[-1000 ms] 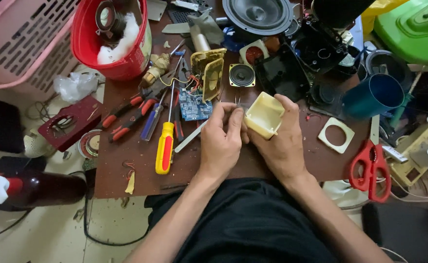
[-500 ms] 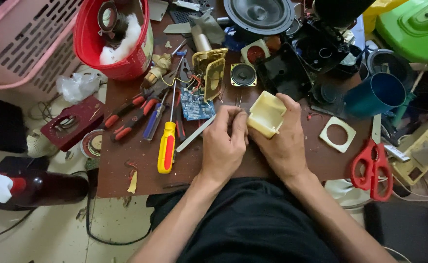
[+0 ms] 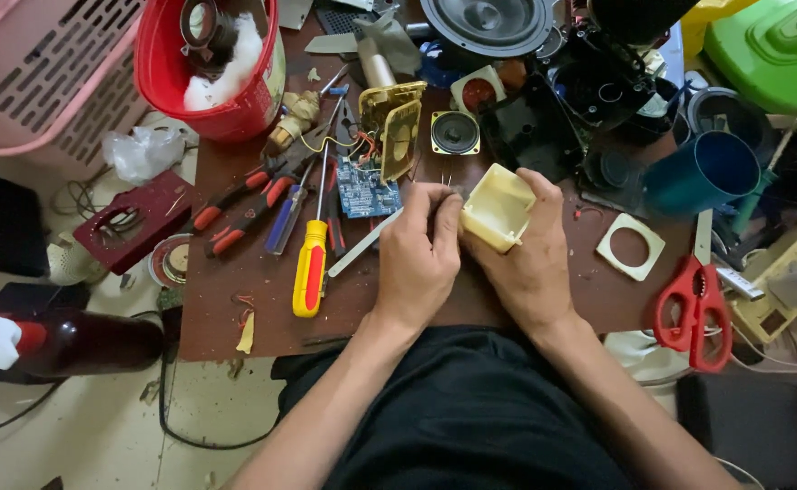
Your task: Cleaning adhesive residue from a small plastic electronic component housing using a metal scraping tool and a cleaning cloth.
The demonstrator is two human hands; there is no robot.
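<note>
My right hand (image 3: 530, 263) grips a small cream plastic box (image 3: 496, 207), an open square casing, above the brown table (image 3: 235, 299). My left hand (image 3: 417, 259) is closed beside the box's left edge, fingertips pinched on something thin and small near its rim; what it pinches is too small to make out. A white stick-like tool (image 3: 362, 243) lies just left of that hand. A blue circuit board (image 3: 360, 189) with coloured wires sits beyond my left hand.
A yellow-handled screwdriver (image 3: 310, 268), a blue one and red-handled pliers (image 3: 235, 209) lie at left. A red bucket (image 3: 226, 73) and pink basket (image 3: 35, 82) stand far left. Speakers (image 3: 489, 20), black casings, a teal cup (image 3: 703, 172), red scissors (image 3: 693, 304) crowd the right.
Both hands stay on the cream box; my left hand's fingers have shifted slightly at its left rim. Nothing else on the table has moved.
</note>
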